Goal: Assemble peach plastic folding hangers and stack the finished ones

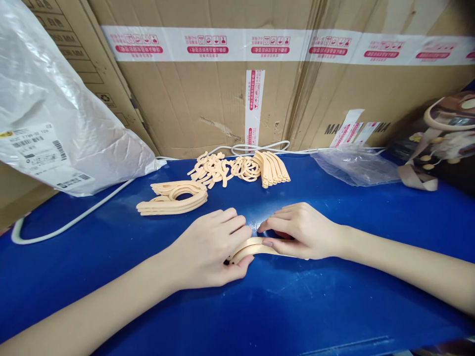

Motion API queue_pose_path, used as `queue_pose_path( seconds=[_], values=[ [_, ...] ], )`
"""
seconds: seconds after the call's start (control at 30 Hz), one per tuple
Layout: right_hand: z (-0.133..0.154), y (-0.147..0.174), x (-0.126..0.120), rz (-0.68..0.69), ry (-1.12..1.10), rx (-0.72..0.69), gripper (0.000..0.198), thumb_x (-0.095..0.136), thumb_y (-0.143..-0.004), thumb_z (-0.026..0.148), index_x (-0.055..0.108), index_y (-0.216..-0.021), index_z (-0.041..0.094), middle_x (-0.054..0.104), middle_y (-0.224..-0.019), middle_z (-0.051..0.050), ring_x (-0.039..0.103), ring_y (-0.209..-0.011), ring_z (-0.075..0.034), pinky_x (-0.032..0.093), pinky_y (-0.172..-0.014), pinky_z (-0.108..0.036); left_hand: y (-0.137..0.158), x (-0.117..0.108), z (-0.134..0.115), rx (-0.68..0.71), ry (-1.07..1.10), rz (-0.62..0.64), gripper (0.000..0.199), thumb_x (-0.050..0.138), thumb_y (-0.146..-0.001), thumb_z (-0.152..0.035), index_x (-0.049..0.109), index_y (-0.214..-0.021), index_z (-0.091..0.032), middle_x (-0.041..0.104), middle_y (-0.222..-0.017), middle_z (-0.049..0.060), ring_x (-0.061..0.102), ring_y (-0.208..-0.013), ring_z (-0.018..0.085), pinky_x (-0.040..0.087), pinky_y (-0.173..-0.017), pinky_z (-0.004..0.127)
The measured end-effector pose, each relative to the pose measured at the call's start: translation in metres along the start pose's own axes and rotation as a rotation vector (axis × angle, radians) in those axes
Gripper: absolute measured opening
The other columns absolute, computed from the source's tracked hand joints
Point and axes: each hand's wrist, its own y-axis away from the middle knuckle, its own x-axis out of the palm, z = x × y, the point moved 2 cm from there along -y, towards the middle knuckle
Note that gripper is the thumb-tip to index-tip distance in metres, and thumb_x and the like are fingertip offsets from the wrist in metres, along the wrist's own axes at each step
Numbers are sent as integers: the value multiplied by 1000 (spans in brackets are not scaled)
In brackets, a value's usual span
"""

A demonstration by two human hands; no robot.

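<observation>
Low over the blue table, my left hand (211, 249) grips the left end of curved beige plastic hanger arms (248, 250), thumb below and fingers above. From the other side my right hand (302, 232) pinches the same arms between thumb and fingers, index finger bent above. My palms and fingers hide both ends, so I cannot tell how the pieces are joined. Behind my left hand lies a stack of folded beige hangers (200, 199). Farther back are a heap of small beige hooks (212, 169), a pile of beige rings (247, 168) and a row of curved hanger arms (272, 169).
Taped cardboard boxes (208, 99) wall off the table's far side. A white plastic parcel bag (85, 128) leans at the left, near a white cable (74, 226). At the back right are a clear plastic bag (352, 165) and a dark bag with a strap (419, 173).
</observation>
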Motion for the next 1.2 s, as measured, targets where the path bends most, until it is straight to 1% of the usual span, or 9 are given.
queue_pose_path(
  seconds=[0.17, 0.4, 0.57, 0.7, 0.83, 0.93, 0.97, 1.07, 1.2],
  values=[
    [0, -1, -1, -8, -10, -3, 32, 41, -97, 39, 63, -97, 16, 61, -68, -1, 51, -57, -11, 31, -56, -25, 0, -1, -1, -15, -18, -3, 15, 54, -83, -30, 52, -73, -19, 54, -73, 1, 46, -69, 18, 36, -59, 32],
    [0, -1, -2, -5, -39, -13, 39, 41, -95, 46, 63, -97, 14, 57, -63, 0, 49, -55, -12, 30, -54, -25, 1, -1, -2, -27, -18, -17, 14, 53, -83, -30, 51, -74, -19, 54, -72, 1, 45, -67, 17, 35, -56, 30],
    [1, -1, -5, -99, 8, 30, 43, 39, -96, 50, 65, -94, 15, 56, -55, 2, 49, -49, -11, 32, -55, -25, 3, 1, -3, -45, -42, -29, 15, 53, -83, -32, 51, -76, -19, 54, -73, 1, 46, -68, 18, 34, -54, 30],
    [-2, -11, -16, -189, 145, 124, 38, 40, -97, 43, 66, -92, 16, 62, -60, -1, 56, -55, -12, 35, -59, -25, 4, 2, -2, -105, -95, -22, 25, 53, -80, -43, 48, -74, -20, 55, -72, 3, 48, -71, 20, 35, -55, 31],
    [-16, -35, -31, -139, 330, 225, 25, 47, -94, 35, 66, -95, 17, 67, -71, -2, 59, -63, -14, 32, -58, -26, 3, 3, -1, -131, -114, 7, 25, 54, -79, -41, 44, -68, -20, 53, -67, 2, 48, -69, 20, 34, -54, 31],
    [-31, -59, -35, -96, 439, 187, 22, 48, -93, 28, 66, -95, 16, 68, -89, -6, 59, -73, -16, 30, -60, -28, 2, 3, -1, -133, -109, 22, 25, 53, -80, -37, 42, -66, -20, 51, -64, 1, 47, -67, 19, 33, -52, 31],
    [-36, -66, -35, -78, 464, 176, 23, 47, -93, 27, 66, -93, 15, 67, -89, -7, 58, -75, -17, 30, -61, -28, 2, 3, -2, -135, -109, 24, 25, 53, -80, -36, 42, -65, -20, 51, -63, 1, 47, -66, 19, 33, -53, 31],
    [-48, -85, -28, -35, 499, 233, 26, 46, -94, 28, 67, -93, 13, 65, -93, -10, 58, -78, -18, 31, -61, -29, 0, 1, -2, -148, -119, 27, 25, 52, -82, -36, 42, -65, -20, 52, -64, 1, 48, -66, 18, 34, -54, 30],
    [-53, -100, -16, 32, 560, 266, 24, 49, -91, 26, 67, -91, 10, 64, -97, -14, 58, -85, -23, 34, -65, -31, 0, 0, -1, -164, -119, 39, 24, 51, -83, -35, 43, -66, -20, 54, -66, 1, 48, -66, 18, 35, -54, 30]
  ],
)
